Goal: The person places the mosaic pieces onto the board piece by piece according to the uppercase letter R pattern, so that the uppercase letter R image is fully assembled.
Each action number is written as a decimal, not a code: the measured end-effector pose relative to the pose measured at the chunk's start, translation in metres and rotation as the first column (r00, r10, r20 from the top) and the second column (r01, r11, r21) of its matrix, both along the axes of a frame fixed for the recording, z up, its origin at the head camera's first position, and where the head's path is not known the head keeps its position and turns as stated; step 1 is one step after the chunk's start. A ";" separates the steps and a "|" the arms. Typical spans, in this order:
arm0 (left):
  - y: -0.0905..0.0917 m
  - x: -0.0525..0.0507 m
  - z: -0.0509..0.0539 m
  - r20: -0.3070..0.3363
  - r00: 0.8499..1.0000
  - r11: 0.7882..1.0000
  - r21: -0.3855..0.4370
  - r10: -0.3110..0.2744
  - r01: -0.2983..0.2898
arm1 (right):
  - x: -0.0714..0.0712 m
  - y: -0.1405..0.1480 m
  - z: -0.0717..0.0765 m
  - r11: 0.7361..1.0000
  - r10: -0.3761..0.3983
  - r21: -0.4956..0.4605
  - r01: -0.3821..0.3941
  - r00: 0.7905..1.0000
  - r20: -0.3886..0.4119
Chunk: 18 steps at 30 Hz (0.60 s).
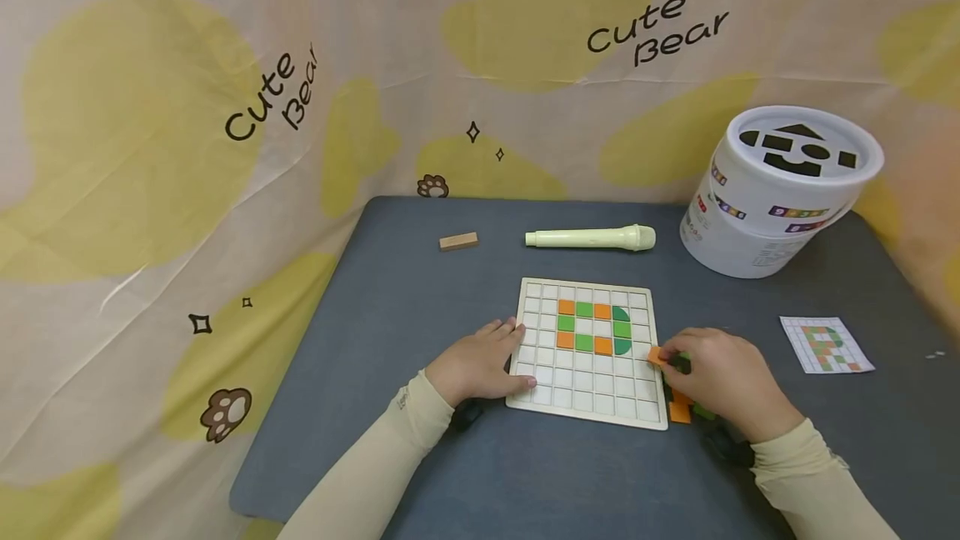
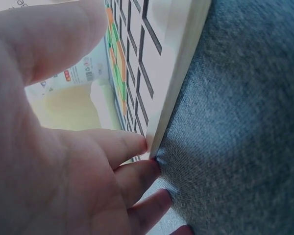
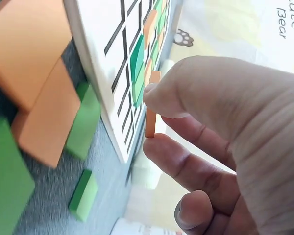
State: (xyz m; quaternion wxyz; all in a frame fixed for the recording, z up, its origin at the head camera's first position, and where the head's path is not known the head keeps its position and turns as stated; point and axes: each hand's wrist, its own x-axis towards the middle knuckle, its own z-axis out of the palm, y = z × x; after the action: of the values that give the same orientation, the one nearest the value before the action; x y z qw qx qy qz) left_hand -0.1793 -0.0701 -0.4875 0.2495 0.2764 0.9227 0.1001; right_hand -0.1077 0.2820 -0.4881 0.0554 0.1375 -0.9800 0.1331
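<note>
R. hand point(image 1: 716, 375) is pinching a small flat orange tile point(image 3: 151, 123) betw. thumb & fingers, holding it by the right edge of a square white gridded board w/ pale rim point(image 1: 573, 397). L. hand point(image 1: 477, 363) is resting at the board's left edge, fingers fairly straight. Loose orange & green tiles point(image 1: 680, 413) are lying on the dark grey counter point(image 1: 360, 357) just beside the board, nr. the R. hand.

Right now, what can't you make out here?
Head view: how many loose tiles lie beside the board; the right grip hides some.
Head view: gray print on the white bucket, too small to read.
Left wrist view: little finger of the left grip, mostly cropped by the bottom edge.
Right wrist view: large green tile, cropped by the left edge.
</note>
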 end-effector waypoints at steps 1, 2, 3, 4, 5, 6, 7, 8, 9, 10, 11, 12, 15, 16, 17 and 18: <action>0.000 0.000 0.000 0.000 1.000 1.000 0.002 0.001 -0.001 | -0.001 -0.002 0.000 1.000 0.000 -0.002 0.000 1.000 0.002; 0.000 0.000 0.000 -0.001 1.000 1.000 0.003 0.002 -0.002 | -0.001 -0.004 -0.001 1.000 0.002 -0.005 -0.002 1.000 0.006; 0.000 0.000 0.000 0.000 1.000 1.000 0.005 0.003 -0.003 | -0.002 -0.006 -0.001 1.000 0.006 -0.009 -0.006 1.000 0.012; 0.000 0.000 0.000 -0.002 1.000 1.000 0.004 0.001 -0.001 | -0.002 -0.008 -0.001 1.000 0.009 -0.010 -0.008 1.000 0.012; 0.000 0.000 0.000 -0.005 1.000 1.000 0.004 -0.003 0.003 | -0.003 -0.010 -0.002 1.000 0.011 -0.010 -0.011 1.000 0.015; 0.000 0.000 0.000 -0.008 1.000 1.000 0.006 -0.005 0.005 | -0.003 -0.012 -0.002 1.000 0.015 -0.011 -0.015 1.000 0.015; 0.001 0.000 0.000 -0.013 1.000 1.000 0.005 -0.008 0.008 | -0.003 -0.014 -0.002 1.000 0.020 -0.010 -0.020 1.000 0.012; 0.001 0.000 0.000 -0.016 1.000 1.000 0.008 -0.008 0.008 | -0.004 -0.016 -0.002 1.000 0.026 -0.011 -0.026 1.000 0.008; 0.001 -0.001 0.000 -0.019 1.000 1.000 0.011 -0.009 0.010 | -0.005 -0.019 -0.002 0.999 0.032 -0.011 -0.032 0.999 0.003; 0.000 -0.001 -0.001 -0.024 1.000 1.000 0.012 -0.010 0.011 | -0.005 -0.021 -0.002 0.999 0.036 -0.012 -0.036 0.999 -0.005; 0.000 -0.001 -0.001 -0.028 1.000 1.000 0.017 -0.009 0.010 | -0.006 -0.023 -0.003 0.999 0.040 -0.015 -0.040 0.999 -0.010; 0.000 -0.001 -0.001 -0.031 0.999 1.000 0.020 -0.008 0.009 | -0.007 -0.025 -0.003 0.999 0.046 -0.019 -0.046 0.999 -0.015; -0.001 -0.001 -0.002 -0.033 0.999 1.000 0.027 -0.006 0.007 | -0.009 -0.032 -0.003 0.997 0.066 -0.028 -0.066 0.998 -0.015; -0.002 -0.001 -0.002 -0.034 0.999 1.000 0.029 -0.006 0.007 | -0.010 -0.034 -0.004 0.997 0.070 -0.032 -0.071 0.997 -0.017; -0.002 -0.001 -0.002 -0.033 0.999 1.000 0.029 -0.005 0.006 | -0.010 -0.036 -0.005 0.997 0.074 -0.036 -0.075 0.997 -0.018; -0.002 -0.001 -0.002 -0.033 0.999 1.000 0.029 -0.005 0.006 | -0.011 -0.038 -0.006 0.996 0.083 -0.038 -0.084 0.996 -0.023</action>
State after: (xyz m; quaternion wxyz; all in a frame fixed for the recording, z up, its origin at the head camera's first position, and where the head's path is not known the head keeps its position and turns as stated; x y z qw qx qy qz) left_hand -0.1807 -0.0717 -0.4895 0.2304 0.2843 0.9243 0.1082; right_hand -0.1190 0.2438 -0.4940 0.0630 0.1787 -0.9699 0.1527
